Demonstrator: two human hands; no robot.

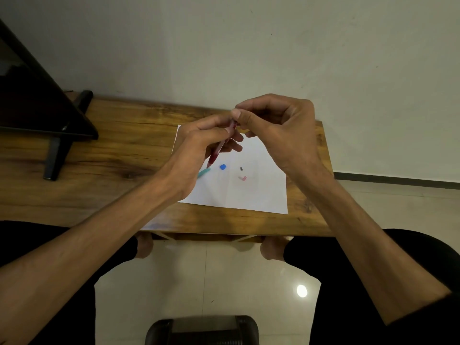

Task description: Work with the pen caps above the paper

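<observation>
I have my left hand (pixel 199 145) curled round a red pen (pixel 220 148), which tilts with its tip down and near, just above the white paper (pixel 261 195). My right hand (pixel 278 125) pinches the pen's upper end between thumb and forefinger, its other fingers curled; what sits at that end is too small to tell. On the paper under the hands lie a teal pen piece (pixel 204 172) partly hidden by my left wrist, a blue square piece (pixel 223 166), a small dark piece (pixel 241 168) and a pink piece (pixel 242 178) nearer me. The paper rests on a wooden table (pixel 112 150). At far left stands a black stand (pixel 57 145).
</observation>
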